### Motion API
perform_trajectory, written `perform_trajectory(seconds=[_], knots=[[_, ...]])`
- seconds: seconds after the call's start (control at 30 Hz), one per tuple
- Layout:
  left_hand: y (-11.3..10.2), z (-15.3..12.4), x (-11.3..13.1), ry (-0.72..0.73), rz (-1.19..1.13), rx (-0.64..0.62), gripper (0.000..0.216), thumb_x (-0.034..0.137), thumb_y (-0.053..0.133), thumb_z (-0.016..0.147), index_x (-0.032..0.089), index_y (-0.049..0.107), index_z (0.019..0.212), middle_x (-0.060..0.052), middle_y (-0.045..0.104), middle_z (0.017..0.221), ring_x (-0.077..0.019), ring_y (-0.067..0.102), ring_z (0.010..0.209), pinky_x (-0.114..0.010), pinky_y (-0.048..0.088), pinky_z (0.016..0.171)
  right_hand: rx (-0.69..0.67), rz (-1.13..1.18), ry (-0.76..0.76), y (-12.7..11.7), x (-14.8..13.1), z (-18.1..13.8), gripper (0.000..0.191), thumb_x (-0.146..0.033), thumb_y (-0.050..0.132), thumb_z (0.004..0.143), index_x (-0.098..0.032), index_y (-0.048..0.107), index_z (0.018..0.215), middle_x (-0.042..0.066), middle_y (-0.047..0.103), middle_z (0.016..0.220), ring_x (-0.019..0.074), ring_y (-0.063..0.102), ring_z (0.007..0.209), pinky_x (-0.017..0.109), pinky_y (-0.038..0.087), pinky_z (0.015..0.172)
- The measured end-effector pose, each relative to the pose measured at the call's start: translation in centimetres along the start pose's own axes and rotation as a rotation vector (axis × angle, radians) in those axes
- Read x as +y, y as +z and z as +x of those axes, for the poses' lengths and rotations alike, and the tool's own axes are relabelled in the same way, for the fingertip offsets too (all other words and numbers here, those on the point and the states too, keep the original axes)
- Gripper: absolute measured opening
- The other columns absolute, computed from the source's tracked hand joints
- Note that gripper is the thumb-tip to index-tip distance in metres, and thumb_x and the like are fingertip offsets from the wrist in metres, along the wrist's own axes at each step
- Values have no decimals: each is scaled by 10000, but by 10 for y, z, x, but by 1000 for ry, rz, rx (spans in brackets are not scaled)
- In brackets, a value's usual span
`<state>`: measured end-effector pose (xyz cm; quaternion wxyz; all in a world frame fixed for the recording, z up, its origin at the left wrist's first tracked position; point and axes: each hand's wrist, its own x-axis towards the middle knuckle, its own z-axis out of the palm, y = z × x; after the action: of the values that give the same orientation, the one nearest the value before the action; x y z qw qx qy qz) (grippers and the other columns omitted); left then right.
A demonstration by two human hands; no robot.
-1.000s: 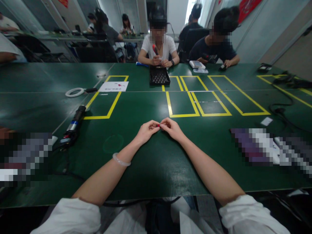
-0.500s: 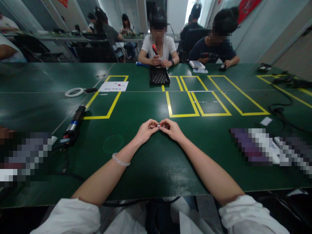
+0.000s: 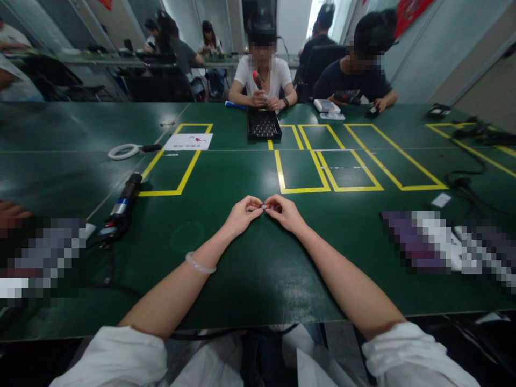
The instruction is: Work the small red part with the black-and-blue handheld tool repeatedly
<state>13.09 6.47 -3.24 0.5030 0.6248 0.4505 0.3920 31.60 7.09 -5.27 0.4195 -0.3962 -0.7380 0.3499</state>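
Note:
My left hand (image 3: 244,213) and my right hand (image 3: 284,211) meet over the middle of the green table (image 3: 258,285), fingertips nearly touching. Between them they pinch a small silver-and-orange part (image 3: 264,206), too small to name. Both hands are closed, thumb against fingers. The part's silver middle shows in the gap, and its orange side runs toward my right fingers, which hide its end. A pale translucent bangle (image 3: 200,264) circles my left wrist.
A black cylindrical tool (image 3: 123,201) with a cable lies at left. Yellow tape rectangles (image 3: 305,190) mark the table beyond my hands. A white paper sheet (image 3: 188,141), a white ring (image 3: 123,151) and a black tray (image 3: 264,128) lie farther off. Two people sit opposite, handling things.
My hands stay almost in place, still pinching the small part, which seems slightly turned. Across the table, the person at right has shifted the dark object in hand.

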Motion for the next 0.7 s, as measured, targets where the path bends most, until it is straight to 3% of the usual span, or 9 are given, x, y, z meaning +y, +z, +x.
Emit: perform_trajectory(seconds=[0.7], knots=[[-2,1,0,-12,0,-27,279,253,672,725,140,559,954,-20,618,888,-110,581,739,-268,444,741,-5,-133,-51,0,-1,0,151,-231,592,839,-198,623,983,20,630,892,132,570,757,245,432,665]])
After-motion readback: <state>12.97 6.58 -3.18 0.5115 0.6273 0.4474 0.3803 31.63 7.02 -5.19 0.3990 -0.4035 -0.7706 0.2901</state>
